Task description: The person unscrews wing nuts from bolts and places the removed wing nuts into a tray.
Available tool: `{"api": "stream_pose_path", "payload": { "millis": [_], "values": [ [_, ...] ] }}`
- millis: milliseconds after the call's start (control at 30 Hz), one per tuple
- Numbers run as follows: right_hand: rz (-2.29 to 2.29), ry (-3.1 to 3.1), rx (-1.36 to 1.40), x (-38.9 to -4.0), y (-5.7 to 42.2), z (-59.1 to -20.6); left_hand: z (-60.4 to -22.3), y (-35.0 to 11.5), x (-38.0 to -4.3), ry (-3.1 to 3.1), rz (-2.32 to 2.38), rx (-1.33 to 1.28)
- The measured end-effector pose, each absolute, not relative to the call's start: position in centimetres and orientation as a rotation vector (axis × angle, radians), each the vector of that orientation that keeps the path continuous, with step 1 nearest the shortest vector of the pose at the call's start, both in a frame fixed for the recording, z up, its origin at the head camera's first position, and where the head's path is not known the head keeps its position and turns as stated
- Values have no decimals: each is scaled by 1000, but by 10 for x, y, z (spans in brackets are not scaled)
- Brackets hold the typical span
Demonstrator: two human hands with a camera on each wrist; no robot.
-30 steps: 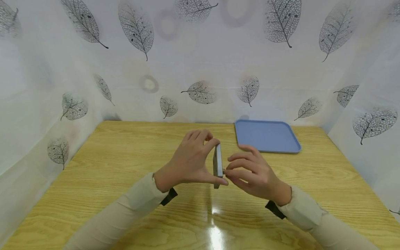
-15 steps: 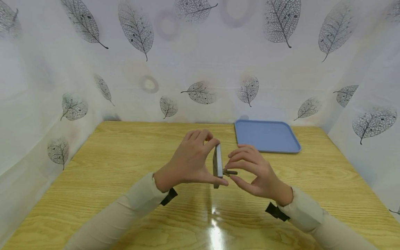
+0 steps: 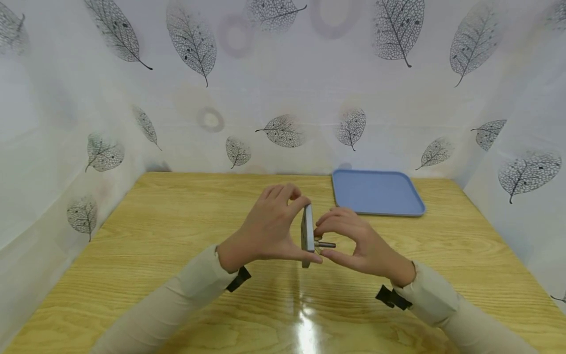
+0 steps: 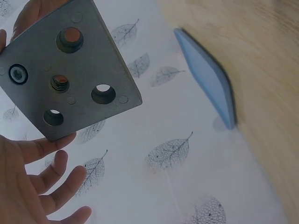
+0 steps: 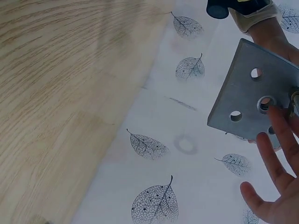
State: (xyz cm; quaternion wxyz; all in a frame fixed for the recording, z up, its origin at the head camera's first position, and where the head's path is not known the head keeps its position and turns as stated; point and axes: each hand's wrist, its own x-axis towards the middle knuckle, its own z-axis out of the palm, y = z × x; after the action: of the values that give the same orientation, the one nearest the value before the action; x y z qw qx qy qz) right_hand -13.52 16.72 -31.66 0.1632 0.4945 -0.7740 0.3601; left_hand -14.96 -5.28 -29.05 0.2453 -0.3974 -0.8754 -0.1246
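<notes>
Upright above the table, a grey metal plate (image 3: pixel 308 228) is held by its edges between the thumb and fingers of my left hand (image 3: pixel 269 226). Several holes run through the plate (image 4: pixel 79 70), and a socket-head bolt (image 4: pixel 17 73) sits in one near its corner. The bolt's threaded shaft (image 3: pixel 328 244) sticks out of the right face. On that shaft, close against the plate, is a brass-coloured wing nut (image 3: pixel 317 243). My right hand (image 3: pixel 360 241) has its thumb and forefinger around the wing nut, which they partly hide. Its other fingers reach beside the plate (image 5: pixel 247 91).
A blue tray (image 3: pixel 376 192) lies at the back right of the wooden table (image 3: pixel 190 206). Behind and at both sides hangs a pale cloth (image 3: pixel 283 83) with a leaf print. Dark straps (image 3: pixel 392 298) are on both wrists.
My right thumb and fingers have spread off the bolt's end and come round the wing nut from above and below, baring the shaft. The left hand and the plate stay put.
</notes>
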Motion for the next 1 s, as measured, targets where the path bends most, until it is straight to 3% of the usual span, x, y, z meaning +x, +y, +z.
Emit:
{"api": "stream_pose_path", "payload": {
  "millis": [633, 1000],
  "values": [
    [633, -1602, 1449, -139, 155, -319, -293, -53, -150, -2403, -355, -1084],
    [728, -1587, 1485, -134, 156, -319, -293, -53, -151, -2412, -351, -1078]
  ]
}}
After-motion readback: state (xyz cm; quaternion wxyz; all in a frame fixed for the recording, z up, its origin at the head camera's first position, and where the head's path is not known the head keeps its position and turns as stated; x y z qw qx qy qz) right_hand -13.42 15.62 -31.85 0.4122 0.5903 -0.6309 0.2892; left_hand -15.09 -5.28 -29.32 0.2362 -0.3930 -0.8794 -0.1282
